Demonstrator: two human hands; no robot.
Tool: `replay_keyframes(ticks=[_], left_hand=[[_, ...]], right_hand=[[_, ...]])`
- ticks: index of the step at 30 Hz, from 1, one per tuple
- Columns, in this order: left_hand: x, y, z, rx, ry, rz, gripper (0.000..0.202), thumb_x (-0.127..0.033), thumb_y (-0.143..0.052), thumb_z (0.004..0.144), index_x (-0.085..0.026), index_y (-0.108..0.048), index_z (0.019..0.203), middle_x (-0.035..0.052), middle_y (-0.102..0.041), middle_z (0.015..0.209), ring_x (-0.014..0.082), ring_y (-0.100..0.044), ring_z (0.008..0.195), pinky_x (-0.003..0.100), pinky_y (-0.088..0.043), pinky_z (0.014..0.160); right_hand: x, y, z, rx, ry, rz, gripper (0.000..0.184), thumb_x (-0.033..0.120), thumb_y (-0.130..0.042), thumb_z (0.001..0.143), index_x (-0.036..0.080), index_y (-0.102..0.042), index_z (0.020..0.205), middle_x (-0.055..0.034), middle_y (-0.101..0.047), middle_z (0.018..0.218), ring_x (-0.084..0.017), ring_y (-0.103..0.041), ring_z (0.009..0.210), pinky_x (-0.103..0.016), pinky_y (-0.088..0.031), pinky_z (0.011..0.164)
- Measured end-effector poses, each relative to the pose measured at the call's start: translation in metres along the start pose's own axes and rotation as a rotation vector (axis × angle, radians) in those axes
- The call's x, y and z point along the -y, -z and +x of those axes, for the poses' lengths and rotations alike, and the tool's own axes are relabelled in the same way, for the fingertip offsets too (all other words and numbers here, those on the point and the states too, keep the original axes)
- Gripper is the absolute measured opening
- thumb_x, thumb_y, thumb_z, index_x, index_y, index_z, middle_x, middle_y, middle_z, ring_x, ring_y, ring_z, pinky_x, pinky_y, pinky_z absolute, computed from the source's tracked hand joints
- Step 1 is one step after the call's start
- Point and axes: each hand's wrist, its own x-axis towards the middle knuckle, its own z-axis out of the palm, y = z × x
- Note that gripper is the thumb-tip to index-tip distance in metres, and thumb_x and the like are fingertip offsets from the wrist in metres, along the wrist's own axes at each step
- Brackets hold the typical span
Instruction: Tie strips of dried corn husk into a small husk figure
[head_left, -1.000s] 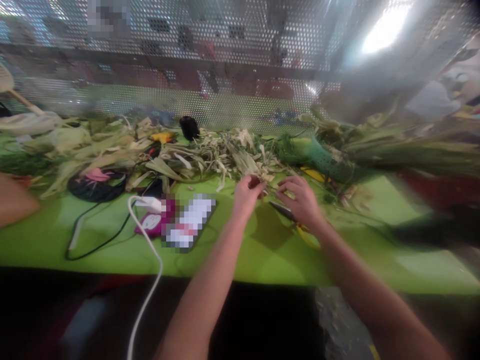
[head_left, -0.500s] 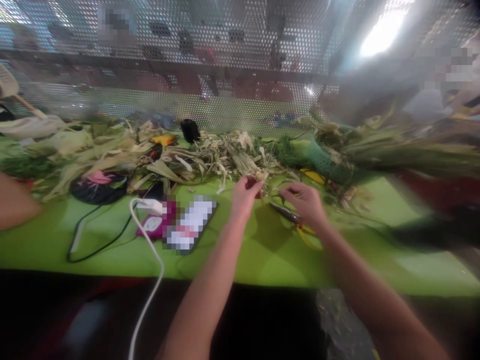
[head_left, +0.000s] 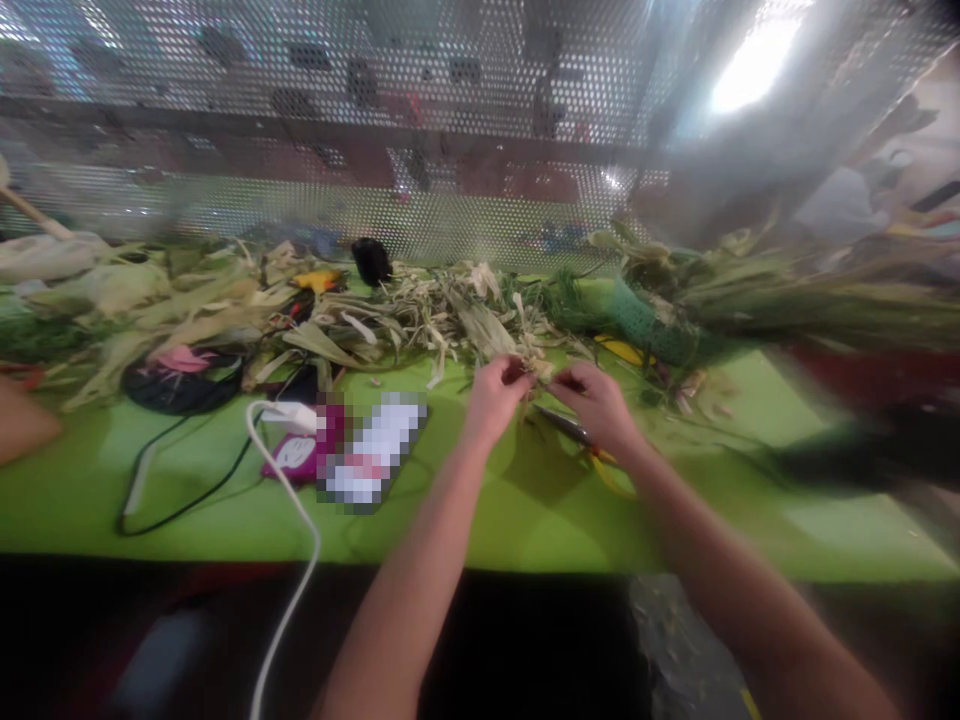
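Corn-husk bundle [head_left: 539,370] sits beyond the yellow-handled scissors [head_left: 564,425], pinched at the fingertips in the nearly closed grip of the left hand [head_left: 496,397]; nearer the scissors, the right hand [head_left: 595,400] bunches its fingertips beside it, their hold unclear.

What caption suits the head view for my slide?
Left hand and right hand at pale plant material over a green table, yellow-handled tool nearby.
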Motion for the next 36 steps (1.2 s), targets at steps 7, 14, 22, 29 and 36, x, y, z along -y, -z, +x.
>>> replay_keyframes(ticks=[7,14,22,29,36], left_hand=[[-0.002,0.002,0.001,0.017,0.045,-0.074,0.027,-0.035,-0.076,0.071,-0.016,-0.061,0.083,0.0013,-0.064,0.074,0.0144,-0.062,0.067,0.029,-0.052,0.067],[-0.007,0.000,-0.002,-0.060,0.088,-0.159,0.027,-0.035,-0.075,0.071,-0.017,-0.058,0.082,0.0012,-0.065,0.074,0.0156,-0.064,0.067,0.031,-0.054,0.067],[-0.008,-0.002,-0.003,-0.095,0.076,-0.166,0.028,-0.034,-0.076,0.070,-0.017,-0.055,0.079,-0.0007,-0.062,0.069,0.0140,-0.062,0.064,0.027,-0.050,0.063],[-0.010,-0.002,-0.004,-0.078,0.024,-0.032,0.023,-0.032,-0.072,0.076,-0.017,-0.055,0.083,0.0010,-0.064,0.075,0.0135,-0.063,0.066,0.026,-0.050,0.065],[-0.005,-0.003,-0.004,-0.019,-0.017,0.058,0.018,-0.030,-0.069,0.079,-0.017,-0.058,0.086,0.0023,-0.065,0.080,0.0142,-0.063,0.070,0.027,-0.051,0.069]], right_hand=[[0.004,0.004,0.000,-0.034,-0.120,0.202,0.016,0.036,-0.065,0.083,0.020,-0.064,0.085,-0.0020,-0.065,0.078,-0.017,-0.058,0.071,-0.029,-0.045,0.067],[0.008,-0.002,-0.004,-0.013,-0.163,0.255,0.029,0.030,-0.073,0.074,0.021,-0.058,0.097,-0.0008,-0.068,0.080,-0.017,-0.063,0.071,-0.030,-0.049,0.069],[0.018,-0.013,-0.013,0.029,-0.150,0.239,0.029,0.031,-0.070,0.075,0.022,-0.055,0.099,-0.0004,-0.070,0.076,-0.018,-0.066,0.069,-0.030,-0.050,0.067],[0.017,0.001,-0.010,-0.031,0.019,-0.106,0.022,0.021,-0.060,0.083,0.022,-0.067,0.103,-0.0037,-0.072,0.084,-0.019,-0.065,0.075,-0.030,-0.047,0.070],[0.011,0.006,-0.005,-0.043,0.065,-0.215,0.021,0.017,-0.053,0.085,0.020,-0.073,0.092,-0.0072,-0.072,0.092,-0.023,-0.064,0.084,-0.032,-0.046,0.074]])
